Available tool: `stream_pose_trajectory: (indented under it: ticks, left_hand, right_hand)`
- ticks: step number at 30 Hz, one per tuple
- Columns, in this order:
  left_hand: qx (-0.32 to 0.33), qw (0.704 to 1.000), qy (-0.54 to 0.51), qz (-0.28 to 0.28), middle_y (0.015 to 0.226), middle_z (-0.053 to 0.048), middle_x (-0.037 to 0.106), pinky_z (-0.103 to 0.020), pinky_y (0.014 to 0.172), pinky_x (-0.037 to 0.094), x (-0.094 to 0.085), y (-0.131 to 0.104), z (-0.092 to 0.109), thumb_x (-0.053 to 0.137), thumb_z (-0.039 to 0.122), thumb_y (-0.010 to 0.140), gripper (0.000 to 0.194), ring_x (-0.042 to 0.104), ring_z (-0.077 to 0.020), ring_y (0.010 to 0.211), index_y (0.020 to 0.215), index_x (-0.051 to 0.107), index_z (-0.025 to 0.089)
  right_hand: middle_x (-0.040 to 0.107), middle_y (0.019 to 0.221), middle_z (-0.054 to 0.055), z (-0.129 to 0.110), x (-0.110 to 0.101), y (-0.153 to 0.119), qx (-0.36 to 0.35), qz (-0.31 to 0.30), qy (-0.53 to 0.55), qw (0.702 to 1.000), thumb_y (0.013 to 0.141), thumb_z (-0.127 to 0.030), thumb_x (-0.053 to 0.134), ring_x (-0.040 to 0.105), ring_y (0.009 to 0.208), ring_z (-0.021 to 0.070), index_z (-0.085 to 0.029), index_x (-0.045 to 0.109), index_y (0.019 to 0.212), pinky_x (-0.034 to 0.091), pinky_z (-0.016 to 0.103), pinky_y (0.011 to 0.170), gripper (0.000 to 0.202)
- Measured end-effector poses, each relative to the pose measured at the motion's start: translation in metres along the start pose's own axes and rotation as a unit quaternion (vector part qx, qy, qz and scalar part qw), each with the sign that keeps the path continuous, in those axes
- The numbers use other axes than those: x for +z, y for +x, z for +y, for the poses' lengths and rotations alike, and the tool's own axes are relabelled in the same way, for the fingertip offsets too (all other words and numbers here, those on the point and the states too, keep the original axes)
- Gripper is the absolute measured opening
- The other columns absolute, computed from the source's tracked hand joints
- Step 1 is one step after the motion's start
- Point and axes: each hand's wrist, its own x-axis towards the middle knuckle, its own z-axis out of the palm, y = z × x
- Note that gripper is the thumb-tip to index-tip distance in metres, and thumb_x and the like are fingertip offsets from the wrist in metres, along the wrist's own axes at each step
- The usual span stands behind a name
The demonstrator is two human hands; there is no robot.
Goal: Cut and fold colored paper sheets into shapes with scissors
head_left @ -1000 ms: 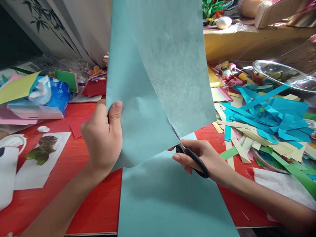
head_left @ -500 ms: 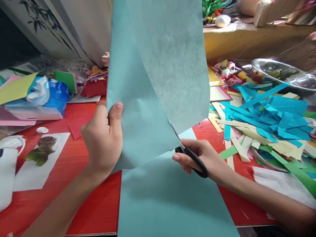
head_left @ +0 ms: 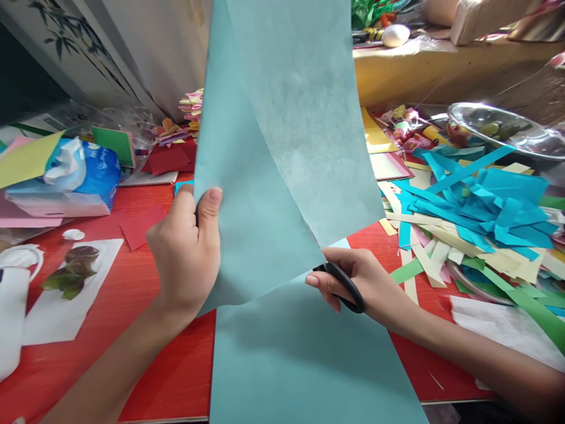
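A large pale blue-green paper sheet [head_left: 260,235] stands raised and curled over at the centre. My left hand [head_left: 188,253] is closed on its left edge, thumb in front. Black-handled scissors [head_left: 346,287] are in my right hand [head_left: 359,282], whose fingers wrap round the handles at the sheet's lower right corner. The blades are mostly hidden behind the paper. Above them hangs the greyer flap [head_left: 309,118], its cut edge running down to the scissors. Underneath, another blue-green part of paper [head_left: 309,359] lies on the red table [head_left: 176,371].
Blue, cream and green paper strips [head_left: 477,206] pile up at the right, before a metal bowl [head_left: 521,132]. A tissue pack [head_left: 92,176] sits at the left, near red paper pieces [head_left: 141,227] and a white sheet [head_left: 57,321] bearing green-brown leaves [head_left: 73,274].
The scissor blades have gone from view behind the paper, and the handles sit slightly further left and higher. The hanging flap's lower corner has shifted right and down. My left hand keeps its hold.
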Motion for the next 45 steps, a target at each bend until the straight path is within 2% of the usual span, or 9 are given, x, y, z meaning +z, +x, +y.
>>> stream_pose_trajectory:
  ticks: [5,11,20,31,40,45]
  left_hand:
    - [0.015,1.000,-0.008,-0.006,0.044,0.008,0.018,-0.017,0.036,0.010,-0.0001,-0.0003,-0.0011,0.053,0.024,0.084,0.042,0.015,-0.0037,0.040,0.056,0.023,0.018]
    - [0.039,0.999,-0.018,-0.006,0.044,0.008,0.016,-0.016,0.035,0.010,-0.0003,-0.0006,0.0007,0.054,0.022,0.083,0.043,0.013,-0.0030,0.039,0.056,0.021,0.018]
    - [0.015,1.000,-0.024,-0.013,0.043,0.008,0.016,-0.018,0.035,0.009,-0.0010,-0.0017,0.0013,0.054,0.024,0.082,0.042,0.014,-0.0033,0.039,0.055,0.022,0.018]
    - [0.025,0.999,-0.029,-0.021,0.045,0.008,0.016,-0.017,0.035,0.010,-0.0011,-0.0037,0.0021,0.055,0.024,0.083,0.041,0.013,-0.0037,0.040,0.057,0.024,0.018]
    - [0.022,0.998,-0.041,-0.037,0.045,0.009,0.015,-0.019,0.036,0.010,-0.0034,-0.0048,0.0028,0.055,0.023,0.083,0.042,0.012,-0.0037,0.041,0.057,0.022,0.018]
    - [-0.021,0.997,-0.023,-0.064,0.046,0.008,0.017,-0.021,0.039,0.012,-0.0075,-0.0048,0.0081,0.055,0.022,0.084,0.043,0.014,-0.0037,0.042,0.056,0.022,0.018]
  right_hand:
    - [0.048,0.048,-0.004,-0.0018,0.0003,0.0000,0.028,0.008,-0.001,1.000,0.067,-0.050,0.072,0.045,0.044,0.0075,-0.018,0.041,0.056,0.033,0.020,0.043,0.045]
    - [0.045,0.048,-0.005,-0.0049,0.0022,0.0000,0.019,0.000,0.015,1.000,0.067,-0.050,0.072,0.045,0.046,0.0074,-0.018,0.042,0.059,0.031,0.019,0.044,0.045]
    - [0.045,0.049,-0.005,-0.0044,0.0030,0.0012,-0.001,0.000,0.003,1.000,0.069,-0.052,0.069,0.044,0.045,0.0072,-0.018,0.042,0.059,0.032,0.020,0.044,0.045]
    - [0.046,0.052,-0.005,-0.0031,0.0047,0.0012,0.007,0.005,0.033,0.999,0.069,-0.047,0.071,0.046,0.047,0.0072,-0.017,0.045,0.062,0.032,0.019,0.045,0.041]
    - [0.046,0.049,-0.006,-0.0069,0.0058,0.0012,-0.015,0.005,0.030,0.999,0.072,-0.042,0.071,0.044,0.045,0.0059,-0.017,0.044,0.060,0.031,0.018,0.043,0.038]
    - [0.047,0.049,-0.006,-0.0063,0.0061,0.0013,-0.022,0.003,0.042,0.999,0.072,-0.040,0.071,0.043,0.044,0.0054,-0.017,0.045,0.060,0.032,0.018,0.043,0.037]
